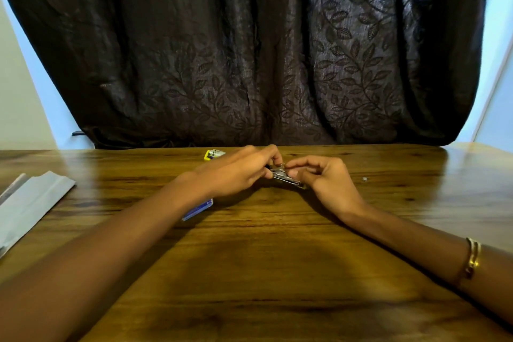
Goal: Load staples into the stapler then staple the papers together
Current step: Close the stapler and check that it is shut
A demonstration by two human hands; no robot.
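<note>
A small metal stapler (283, 176) is held between both hands just above the wooden table (263, 258), near its far middle. My left hand (238, 172) grips its left end with fingers curled on top. Around its right end my right hand (324, 178) closes, thumb and forefinger pinching at the top of the stapler. Whether a staple strip is in the fingers is too small to tell. Papers (27, 200) lie at the left edge of the table.
A blue staple box (198, 209) lies partly under my left wrist. A small yellow and white box (214, 154) sits at the far edge behind my left hand. A tiny metal bit (365, 179) lies right of the hands. A dark curtain (249, 50) hangs behind.
</note>
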